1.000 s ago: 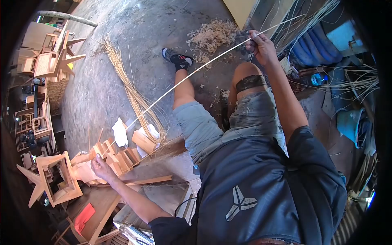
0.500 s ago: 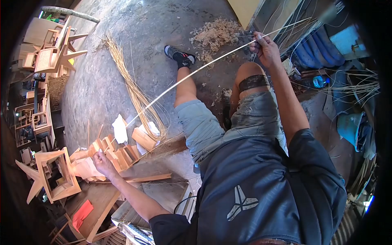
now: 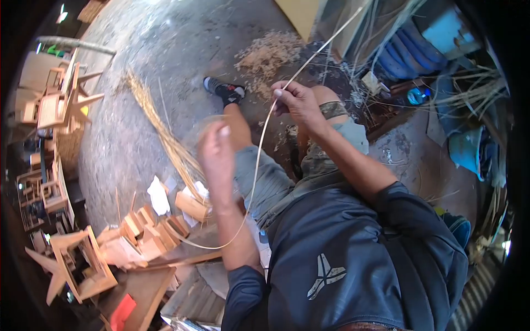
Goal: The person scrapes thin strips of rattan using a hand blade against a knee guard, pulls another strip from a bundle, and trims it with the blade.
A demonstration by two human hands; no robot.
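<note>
My right hand point(image 3: 298, 105) pinches a long, thin, pale rattan strip point(image 3: 258, 163) between thumb and fingers, above my knee. One end of the strip runs up to the upper right. The other part sags in a curve past my lap towards the wooden blocks at the lower left. My left hand point(image 3: 217, 157) is raised to the left of the strip, with its fingers smeared by motion. Whether it holds anything cannot be made out. Beyond it, a bundle of rattan strips point(image 3: 157, 127) lies on the concrete floor.
Several wooden blocks point(image 3: 144, 223) and a small wooden frame point(image 3: 83, 265) stand at the lower left, near a red cloth point(image 3: 122, 312). Shavings point(image 3: 270, 55) lie on the floor ahead. To the right are a blue ribbed container point(image 3: 411, 52), loose strips and a light-blue bucket point(image 3: 465, 151).
My left hand has risen from beside the wooden blocks towards my lap. My right hand has come down and left with the rattan strip, which was straight and now bends.
</note>
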